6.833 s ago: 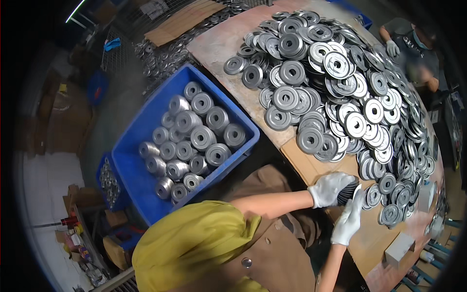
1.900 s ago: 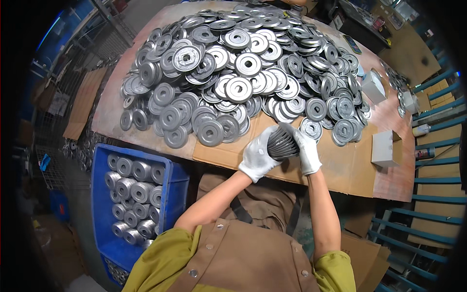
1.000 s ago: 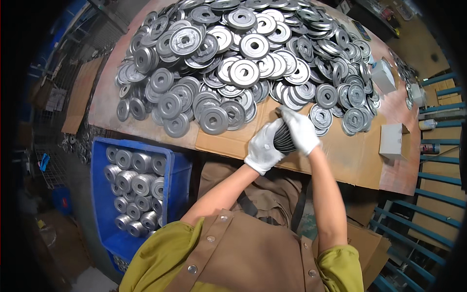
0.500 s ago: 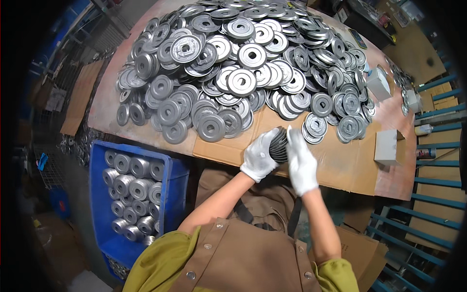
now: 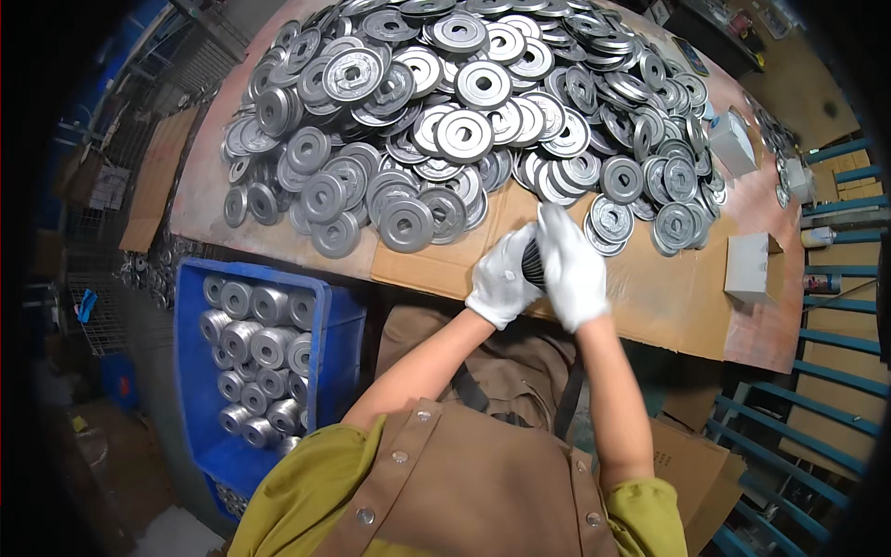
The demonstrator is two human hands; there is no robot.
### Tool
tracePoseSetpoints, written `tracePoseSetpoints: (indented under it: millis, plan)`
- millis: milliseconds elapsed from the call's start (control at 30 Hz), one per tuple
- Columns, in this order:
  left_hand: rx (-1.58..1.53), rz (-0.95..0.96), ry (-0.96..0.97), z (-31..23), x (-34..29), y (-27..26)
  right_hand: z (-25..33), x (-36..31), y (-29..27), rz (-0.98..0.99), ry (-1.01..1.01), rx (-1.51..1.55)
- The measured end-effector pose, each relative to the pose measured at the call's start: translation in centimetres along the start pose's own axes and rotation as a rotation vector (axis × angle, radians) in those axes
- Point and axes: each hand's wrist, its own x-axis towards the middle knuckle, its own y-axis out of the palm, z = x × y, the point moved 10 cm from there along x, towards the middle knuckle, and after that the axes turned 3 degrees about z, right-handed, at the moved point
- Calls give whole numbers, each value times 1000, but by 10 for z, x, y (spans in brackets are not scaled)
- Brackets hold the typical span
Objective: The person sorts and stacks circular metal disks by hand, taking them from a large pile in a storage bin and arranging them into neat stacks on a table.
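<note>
- Head view, the only one here: the left hand (image 5: 504, 278) is cupping a dark stack of ribbed discs (image 5: 533, 265), its grip clamped on the left side.
- The right hand (image 5: 573, 274) is lying along the stack's right side, fingers together and pointing far. It's hiding its own palm, so I can't tell if that grip is closing round the stack or just pressing flat.
- My guess on why: both palms are facing each other to keep loose discs lined up.
- The stack is hanging around the near edge of the bench (image 5: 209, 209), by a cardboard sheet (image 5: 664, 297) that's probably protecting the top.
- Far side, a big heap of grey metal discs (image 5: 484, 84) is hogging the bench, with a small clump (image 5: 611, 223) crowding the space just right of the hands.
- Near left, a blue crate (image 5: 339, 362) is holding metal cylinders (image 5: 269, 345), seemingly packed in rows to save room.
- Over right, a white box (image 5: 748, 269) is standing well apart from the hands, not really blocking anything.
</note>
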Motion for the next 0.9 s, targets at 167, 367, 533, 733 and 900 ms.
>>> tracePoseSetpoints:
  millis: [167, 367, 533, 733, 900]
  plan:
    - [-53, 41, -16, 5, -3, 7, -16, 1, 23, 85, -230, -10]
    - [-111, 32, -29, 12, -1, 10, 16, 11, 9, 103, -31, -65]
    - [-37, 17, -5, 4, 0, 8, -17, 8, 20, 126, -99, -64]
    - [-90, 63, -12, -9, 9, 3, -29, -12, 0, 51, 26, 123]
    - [16, 156, -83, 3, 7, 6, -86, 8, 33, 325, 190, 662]
